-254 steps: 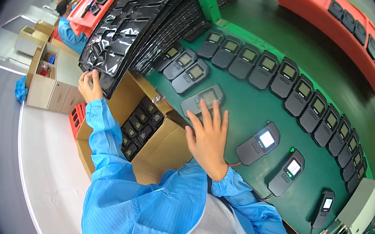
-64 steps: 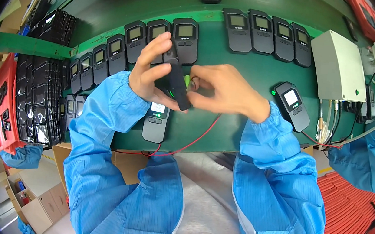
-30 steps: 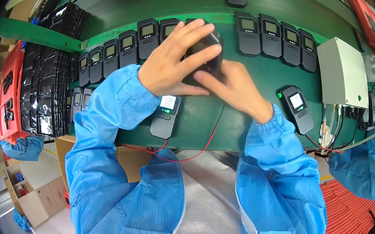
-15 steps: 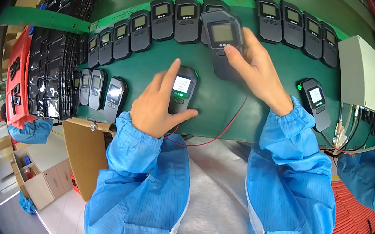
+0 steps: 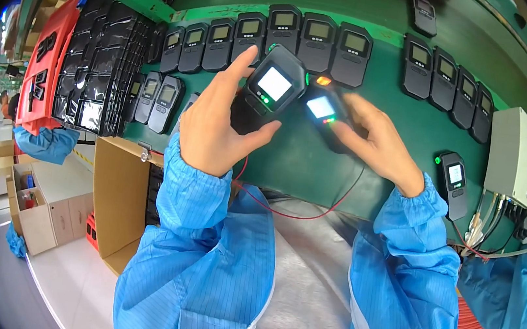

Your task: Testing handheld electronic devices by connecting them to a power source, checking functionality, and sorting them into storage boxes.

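My left hand point(image 5: 217, 116) is closed around a black handheld meter point(image 5: 268, 89), its fingers along the left side and its thumb near the lower end. This meter has a lit white screen and green lights. Close beside it, my right hand point(image 5: 381, 139) grips a second handheld meter point(image 5: 324, 109) by its right side, thumb on its front. Its screen glows, with an orange light at the top and small red and green lights below the screen. A thin red wire point(image 5: 309, 218) loops beneath both hands; its ends are hidden.
A row of similar dark meters point(image 5: 318, 40) lines the back of the green table point(image 5: 289, 168). More meters point(image 5: 166, 103) stand at left by stacked black trays point(image 5: 101, 66). A lit meter point(image 5: 452, 181) lies near a white box point(image 5: 514, 156) with cables. An open carton point(image 5: 116, 192) stands below left.
The right-hand meter's screen and top light have come on, and it has come down beside the other. The left hand has closed on its meter and moved it up. The view has shifted.
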A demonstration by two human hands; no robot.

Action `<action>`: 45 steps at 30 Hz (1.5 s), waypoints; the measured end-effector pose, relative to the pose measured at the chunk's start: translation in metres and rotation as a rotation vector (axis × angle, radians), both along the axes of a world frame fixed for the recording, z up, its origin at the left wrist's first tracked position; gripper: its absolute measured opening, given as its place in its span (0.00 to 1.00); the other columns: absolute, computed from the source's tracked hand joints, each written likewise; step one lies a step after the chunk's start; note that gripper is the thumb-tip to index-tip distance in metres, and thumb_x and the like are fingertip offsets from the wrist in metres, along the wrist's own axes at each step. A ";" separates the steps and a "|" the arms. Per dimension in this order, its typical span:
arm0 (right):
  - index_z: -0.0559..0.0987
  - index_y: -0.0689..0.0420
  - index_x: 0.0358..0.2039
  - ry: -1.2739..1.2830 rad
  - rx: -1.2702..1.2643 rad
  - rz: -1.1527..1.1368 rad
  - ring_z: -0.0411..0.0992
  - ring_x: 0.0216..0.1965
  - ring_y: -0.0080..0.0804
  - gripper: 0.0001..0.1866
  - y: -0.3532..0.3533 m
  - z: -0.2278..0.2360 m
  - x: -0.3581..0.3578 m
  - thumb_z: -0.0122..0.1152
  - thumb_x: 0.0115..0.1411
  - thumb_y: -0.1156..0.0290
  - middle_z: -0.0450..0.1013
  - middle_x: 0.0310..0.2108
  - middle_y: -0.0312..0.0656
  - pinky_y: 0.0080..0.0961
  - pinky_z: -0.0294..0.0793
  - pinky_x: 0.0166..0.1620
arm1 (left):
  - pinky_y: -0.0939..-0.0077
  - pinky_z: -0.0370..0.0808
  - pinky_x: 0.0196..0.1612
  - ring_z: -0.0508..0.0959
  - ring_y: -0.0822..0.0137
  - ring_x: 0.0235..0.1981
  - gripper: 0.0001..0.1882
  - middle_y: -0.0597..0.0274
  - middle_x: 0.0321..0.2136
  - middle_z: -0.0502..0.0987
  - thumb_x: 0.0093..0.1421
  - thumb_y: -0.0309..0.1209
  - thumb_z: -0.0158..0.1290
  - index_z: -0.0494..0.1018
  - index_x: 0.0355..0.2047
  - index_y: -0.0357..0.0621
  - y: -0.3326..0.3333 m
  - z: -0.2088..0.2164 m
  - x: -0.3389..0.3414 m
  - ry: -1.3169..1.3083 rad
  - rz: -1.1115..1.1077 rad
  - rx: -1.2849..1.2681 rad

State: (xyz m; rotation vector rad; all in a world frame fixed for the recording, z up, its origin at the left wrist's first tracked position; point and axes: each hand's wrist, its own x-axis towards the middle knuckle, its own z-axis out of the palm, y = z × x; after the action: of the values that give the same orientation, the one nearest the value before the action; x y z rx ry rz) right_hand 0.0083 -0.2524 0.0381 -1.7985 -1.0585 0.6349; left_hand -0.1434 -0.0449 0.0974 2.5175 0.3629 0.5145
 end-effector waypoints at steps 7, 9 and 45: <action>0.76 0.64 0.44 -0.437 0.176 -0.119 0.71 0.34 0.36 0.15 0.006 -0.001 0.003 0.63 0.60 0.69 0.74 0.36 0.45 0.29 0.71 0.38 | 0.67 0.80 0.38 0.78 0.58 0.40 0.48 0.61 0.44 0.76 0.38 0.28 0.69 0.64 0.63 0.54 -0.011 0.022 0.026 -0.175 -0.111 0.135; 0.77 0.64 0.42 -0.590 0.248 -0.190 0.72 0.35 0.38 0.14 0.007 0.004 0.000 0.63 0.59 0.69 0.75 0.36 0.45 0.30 0.72 0.39 | 0.66 0.80 0.39 0.78 0.57 0.42 0.46 0.61 0.46 0.76 0.39 0.27 0.68 0.65 0.62 0.53 -0.017 0.031 0.037 -0.152 -0.225 0.243; 0.69 0.57 0.53 1.030 0.496 -0.403 0.53 0.18 0.16 0.19 -0.020 0.026 0.025 0.45 0.69 0.57 0.72 0.42 0.40 0.14 0.51 0.20 | 0.59 0.72 0.54 0.75 0.52 0.53 0.34 0.51 0.55 0.73 0.59 0.52 0.55 0.65 0.61 0.50 0.131 -0.027 0.197 0.133 -0.075 0.540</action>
State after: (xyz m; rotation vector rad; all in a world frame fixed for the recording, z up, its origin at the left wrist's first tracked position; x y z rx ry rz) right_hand 0.0330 -0.2725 0.0636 -0.9627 -0.1105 0.8095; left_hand 0.0540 0.0858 0.0705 3.0834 0.1929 0.4629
